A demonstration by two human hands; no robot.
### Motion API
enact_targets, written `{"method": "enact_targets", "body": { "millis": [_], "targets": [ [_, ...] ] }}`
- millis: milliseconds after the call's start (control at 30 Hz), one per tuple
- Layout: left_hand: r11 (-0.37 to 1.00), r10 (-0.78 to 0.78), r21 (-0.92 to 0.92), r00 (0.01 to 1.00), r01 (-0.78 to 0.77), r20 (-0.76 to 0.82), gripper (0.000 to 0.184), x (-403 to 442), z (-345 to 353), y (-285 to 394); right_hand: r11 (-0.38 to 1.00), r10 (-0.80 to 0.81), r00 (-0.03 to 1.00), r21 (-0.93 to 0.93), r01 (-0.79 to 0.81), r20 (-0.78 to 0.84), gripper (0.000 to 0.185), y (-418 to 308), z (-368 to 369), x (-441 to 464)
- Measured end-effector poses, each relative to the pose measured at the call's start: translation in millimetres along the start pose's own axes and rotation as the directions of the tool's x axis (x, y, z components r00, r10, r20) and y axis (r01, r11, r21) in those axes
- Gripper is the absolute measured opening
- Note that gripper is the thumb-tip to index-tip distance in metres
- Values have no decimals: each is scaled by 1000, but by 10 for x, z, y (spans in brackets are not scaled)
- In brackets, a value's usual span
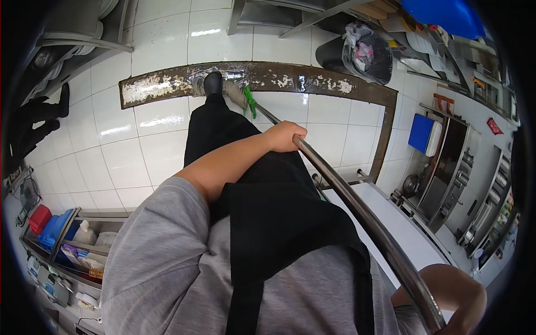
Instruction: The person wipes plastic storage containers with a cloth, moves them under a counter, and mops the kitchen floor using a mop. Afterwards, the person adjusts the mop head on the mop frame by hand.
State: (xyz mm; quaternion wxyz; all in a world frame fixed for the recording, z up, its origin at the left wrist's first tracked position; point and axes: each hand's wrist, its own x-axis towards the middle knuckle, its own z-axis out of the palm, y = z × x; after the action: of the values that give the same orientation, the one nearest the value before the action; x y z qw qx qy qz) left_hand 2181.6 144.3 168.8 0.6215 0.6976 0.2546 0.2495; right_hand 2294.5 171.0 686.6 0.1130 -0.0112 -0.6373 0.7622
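My left hand (285,137) is closed around the lower part of a mop's metal handle (357,204). The handle runs from the lower right edge down toward the floor. At its far end are a green clamp (249,103) and a greyish string mop head (234,94), lying by my black boot (213,84) on a worn brown floor strip (159,86). The boot hides part of the mop head. My right arm is bent beside the upper end of the handle; the hand itself lies beyond the bottom edge.
White floor tiles (162,117) look wet and shiny. A bin with a clear plastic liner (368,53) stands ahead to the right. A white-topped counter (385,218) is close on my right. Metal shelving (92,223) is on the left, and another person's dark shoes (64,100) show there.
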Motion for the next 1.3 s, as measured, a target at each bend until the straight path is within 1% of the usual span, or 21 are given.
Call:
{"method": "enact_targets", "body": {
  "millis": [100,167,267,333,367,400,467,500,533,600,667,733,833,900,967,1033,1100,1167,1233,1267,1300],
  "targets": [
    [1000,-31,7,1000,31,3,51,37,-9,-64,999,-2,1000,48,1,11,28,30,-125,76],
    [1000,20,-7,998,-20,-55,49,72,-19,-84,996,-4,1000,89,2,25,30,58,-203,132],
    [997,74,5,987,-74,-140,47,80,-72,-86,990,-92,995,111,86,42,27,102,-286,201],
    [999,49,25,990,-46,-133,45,90,-146,-108,983,-146,987,122,137,66,26,151,-368,277],
    [998,48,38,992,-44,-113,45,96,-191,-115,970,-207,978,132,202,26,23,208,-408,332],
    [998,45,47,995,-41,-91,45,95,-237,-128,972,-202,979,133,195,35,23,223,-455,392],
    [998,37,48,997,-34,-66,46,129,-359,-195,957,-227,972,172,234,-63,24,223,-546,504],
    [998,32,51,999,-31,-11,46,154,-431,-233,955,-280,958,78,285,-69,26,210,-533,515],
    [998,27,54,998,-29,48,47,178,-505,-255,958,-273,959,76,278,-70,26,213,-641,601],
    [998,19,59,997,-23,68,48,239,-654,-296,951,-237,969,190,246,-68,27,222,-875,776],
    [995,-83,78,968,66,236,24,299,-843,-291,952,-233,970,189,241,-62,28,210,-1029,896],
    [993,-99,89,959,78,264,24,331,-990,-304,951,-232,971,194,239,-58,29,195,-1191,1019],
    [994,-102,71,955,85,278,23,332,-1133,-370,950,-252,968,190,247,1,28,197,-1396,1142],
    [998,20,55,984,-30,179,46,293,-1146,-431,955,-238,969,200,220,66,13,179,-1438,1143],
    [998,18,55,981,-30,195,46,276,-1160,-435,958,-225,966,210,195,128,3,163,-1420,1122],
    [999,36,26,979,-42,200,44,243,-1152,-425,959,-224,962,211,189,154,9,169,-1368,1092],
    [998,41,38,979,-49,201,44,211,-1114,-397,921,-248,935,362,146,254,21,193,-1289,1043],
    [998,42,45,979,-52,199,44,170,-1028,-344,938,-245,946,298,176,213,16,175,-1120,955],
    [999,30,34,991,-35,129,44,138,-946,-293,950,-247,954,237,204,169,14,206,-970,879],
    [999,28,38,991,-33,134,44,143,-924,-275,941,-266,961,234,244,71,11,244,-920,858],
    [999,13,50,997,-17,81,43,125,-877,-245,930,-283,959,233,283,-32,27,279,-886,841]
  ]
}}
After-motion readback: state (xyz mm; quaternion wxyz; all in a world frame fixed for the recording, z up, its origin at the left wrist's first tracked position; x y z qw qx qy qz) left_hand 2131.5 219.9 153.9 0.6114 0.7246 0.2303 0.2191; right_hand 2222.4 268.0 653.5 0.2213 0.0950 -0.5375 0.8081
